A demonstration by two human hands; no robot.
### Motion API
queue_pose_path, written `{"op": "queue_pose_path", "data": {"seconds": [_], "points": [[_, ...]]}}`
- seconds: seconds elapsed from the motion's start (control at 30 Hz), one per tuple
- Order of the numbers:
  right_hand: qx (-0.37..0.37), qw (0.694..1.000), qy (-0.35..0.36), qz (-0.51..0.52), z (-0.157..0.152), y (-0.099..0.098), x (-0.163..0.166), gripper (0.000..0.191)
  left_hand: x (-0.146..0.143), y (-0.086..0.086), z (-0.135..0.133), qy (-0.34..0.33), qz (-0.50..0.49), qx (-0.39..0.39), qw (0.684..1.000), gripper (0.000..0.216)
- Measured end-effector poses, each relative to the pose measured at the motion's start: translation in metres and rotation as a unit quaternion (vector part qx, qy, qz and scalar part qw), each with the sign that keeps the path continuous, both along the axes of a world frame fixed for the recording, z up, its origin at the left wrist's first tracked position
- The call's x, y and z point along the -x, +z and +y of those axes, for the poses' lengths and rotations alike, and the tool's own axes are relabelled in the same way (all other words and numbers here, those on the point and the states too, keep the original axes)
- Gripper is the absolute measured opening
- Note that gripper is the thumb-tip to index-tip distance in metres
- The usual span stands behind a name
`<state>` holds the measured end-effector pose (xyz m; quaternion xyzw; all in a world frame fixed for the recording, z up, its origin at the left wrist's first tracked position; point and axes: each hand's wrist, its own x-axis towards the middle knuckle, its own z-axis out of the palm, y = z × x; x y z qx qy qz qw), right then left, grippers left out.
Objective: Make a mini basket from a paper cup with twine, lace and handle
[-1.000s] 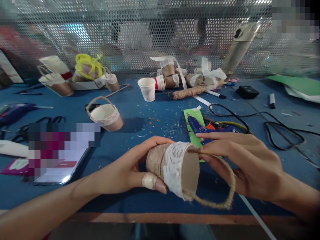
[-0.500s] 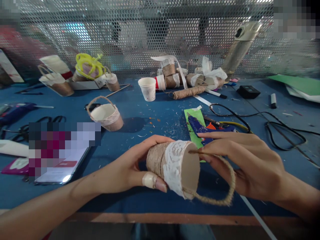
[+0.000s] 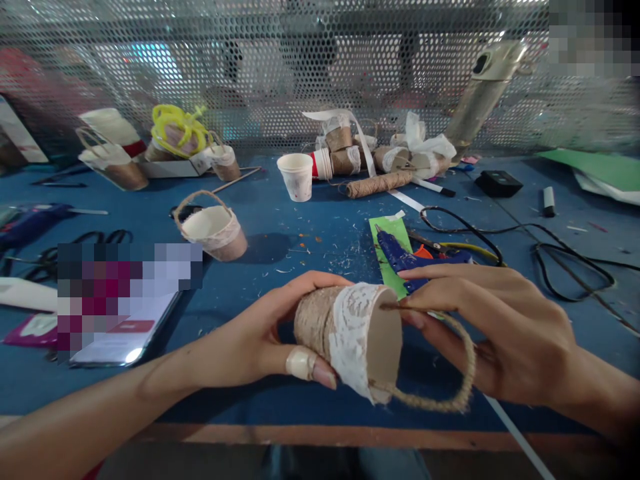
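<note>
A paper cup (image 3: 314, 321) wrapped in twine, with white lace round its rim, lies on its side in my left hand (image 3: 280, 333). The fingers curl behind it and the bandaged thumb presses its near side; the mouth faces right. From the rim loops a braided twine handle (image 3: 467, 360), its lower end at the cup's near inner wall. My right hand (image 3: 505, 327) pinches the handle's upper end between thumb and fingers, against the far inner rim. Just beyond the right fingers, a blue glue gun (image 3: 393, 250) rests on a green card (image 3: 380, 233), partly hidden by the hand.
A finished-looking small basket (image 3: 215, 230) stands left of centre, near a phone (image 3: 125, 333). Farther back are a white paper cup (image 3: 295, 177), a twine roll (image 3: 377, 185) and several wrapped cups. Black cables (image 3: 560, 267) trail at right; a metal bottle (image 3: 480, 93) leans on the perforated screen (image 3: 280, 80).
Both hands and the cup have shifted very slightly to the right. The hold on the cup and on the handle's end stays the same.
</note>
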<state>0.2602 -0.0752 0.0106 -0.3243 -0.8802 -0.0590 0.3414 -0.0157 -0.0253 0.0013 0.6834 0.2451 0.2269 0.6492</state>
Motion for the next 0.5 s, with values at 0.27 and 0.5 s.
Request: {"op": "queue_pose_path", "data": {"seconds": [0.27,0.5], "points": [[0.046,0.998,0.008,0.037,0.0022,-0.0078,-0.0003,0.009,0.0022,-0.0001,0.0008,-0.019,0.007,-0.014,1.000,0.068],[0.064,0.997,0.025,0.046,0.0030,-0.0070,0.0012,0.006,0.0011,0.0028,0.0002,-0.028,0.010,-0.019,0.999,0.072]]}}
